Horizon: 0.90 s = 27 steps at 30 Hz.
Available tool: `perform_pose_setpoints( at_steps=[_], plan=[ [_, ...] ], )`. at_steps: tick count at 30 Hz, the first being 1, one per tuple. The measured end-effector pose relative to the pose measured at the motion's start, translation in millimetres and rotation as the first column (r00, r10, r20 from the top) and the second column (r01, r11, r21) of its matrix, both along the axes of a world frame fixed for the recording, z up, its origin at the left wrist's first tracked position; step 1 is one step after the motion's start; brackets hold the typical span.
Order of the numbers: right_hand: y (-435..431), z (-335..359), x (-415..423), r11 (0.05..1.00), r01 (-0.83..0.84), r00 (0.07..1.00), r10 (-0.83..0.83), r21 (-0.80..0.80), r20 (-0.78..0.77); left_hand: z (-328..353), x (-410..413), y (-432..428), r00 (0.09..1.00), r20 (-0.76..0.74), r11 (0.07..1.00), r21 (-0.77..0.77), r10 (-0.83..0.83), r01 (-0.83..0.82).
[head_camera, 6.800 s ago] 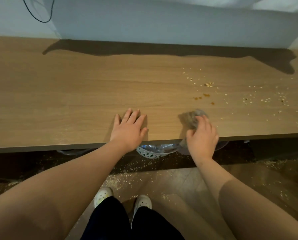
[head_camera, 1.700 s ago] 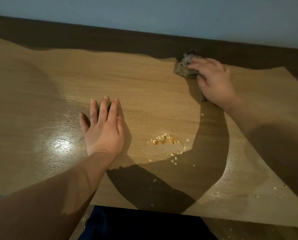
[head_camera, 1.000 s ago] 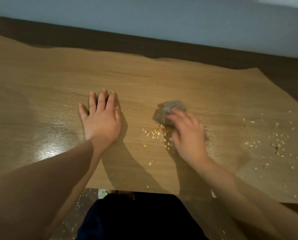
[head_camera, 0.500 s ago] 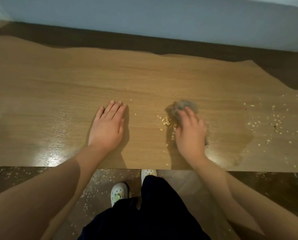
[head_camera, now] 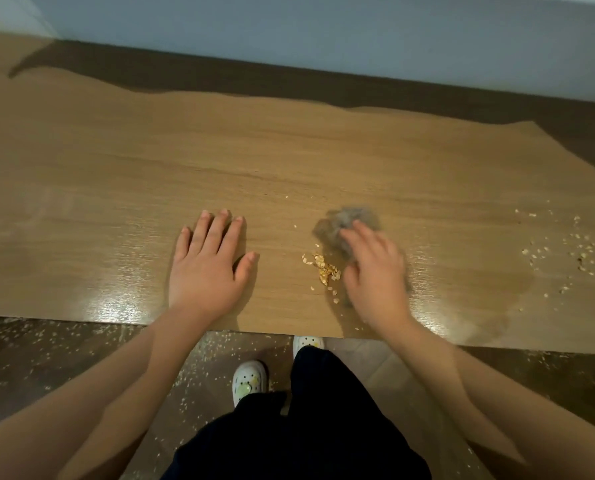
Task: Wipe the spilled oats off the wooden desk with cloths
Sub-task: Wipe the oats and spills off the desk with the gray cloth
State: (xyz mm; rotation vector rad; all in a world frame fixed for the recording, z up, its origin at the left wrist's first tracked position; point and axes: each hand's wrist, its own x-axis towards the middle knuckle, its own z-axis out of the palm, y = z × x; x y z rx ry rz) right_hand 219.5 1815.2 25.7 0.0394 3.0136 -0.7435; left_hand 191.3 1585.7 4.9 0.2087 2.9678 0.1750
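The wooden desk point(head_camera: 289, 168) spans the view, with the wall point(head_camera: 323, 29) behind it at 12 o'clock. The left hand point(head_camera: 207, 271) lies flat on the desk near its front edge. A small heap of oats point(head_camera: 323, 268) sits at its 3 o'clock, between the two hands. The right hand point(head_camera: 375, 282) lies just beside the heap, on the cloth point(head_camera: 344, 220), which juts out at the hand's 11 o'clock. Scattered oats point(head_camera: 566, 247) lie well apart at its 3 o'clock. At 6 o'clock – below the desk edge – two shoes point(head_camera: 250, 381) stand on the floor point(head_camera: 46, 358), with more oats around them
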Motion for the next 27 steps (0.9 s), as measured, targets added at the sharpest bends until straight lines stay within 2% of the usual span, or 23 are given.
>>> perform_pose_setpoints(
  at_steps=[2, 3, 6, 8, 9, 11, 15, 18, 20, 23, 27],
  plan=[
    [-10, 0, 8, 0.986, -0.13, 0.992, 0.13, -0.103, -0.006, -1, 0, 0, 1.0, -0.003, 1.0, -0.001, 0.004, -0.004],
    [-6, 1, 2, 0.981, -0.126, 0.992, 0.124, -0.145, -0.02, -2, -1, 0, 1.0, -0.007, 1.0, 0.001, 0.006, -0.006],
    [17, 3, -42, 0.98, 0.102, 0.988, -0.121, -0.173, -0.101, -2, -1, 1, 1.0, -0.011, 1.0, 0.008, 0.014, -0.014],
    [27, 9, -82, 0.951, 0.269, 0.957, -0.282, -0.15, -0.073, -2, -1, 2, 1.0, -0.005, 1.0, 0.007, 0.018, -0.018],
    [27, 10, -103, 0.949, 0.291, 0.953, -0.298, -0.121, -0.047, -2, -1, 2, 1.0, -0.006, 1.0, 0.013, 0.02, -0.02],
    [15, 10, -138, 0.977, 0.204, 0.979, -0.205, -0.054, -0.018, 0, -1, 2, 1.0, -0.015, 0.999, 0.025, 0.024, -0.023],
    [-20, 7, -168, 0.99, -0.144, 0.99, 0.144, -0.01, 0.002, 0, -2, 0, 0.999, -0.034, 0.999, 0.038, 0.021, -0.019],
    [-21, 3, -152, 0.894, -0.441, 0.898, 0.44, 0.076, 0.024, -2, -2, -1, 0.998, -0.048, 0.998, 0.062, 0.03, -0.027],
    [-16, 1, -126, 0.823, -0.566, 0.825, 0.564, 0.05, 0.041, -2, -2, -2, 0.998, -0.056, 0.997, 0.072, 0.035, -0.031],
    [-11, 0, -85, 0.767, -0.642, 0.765, 0.642, -0.01, 0.053, -2, -3, -1, 0.999, -0.048, 0.998, 0.058, 0.02, -0.017],
    [-5, -1, -45, 0.74, -0.668, 0.739, 0.672, -0.079, 0.041, 1, -2, -1, 0.999, -0.043, 0.999, 0.033, 0.002, 0.0]
  ],
)
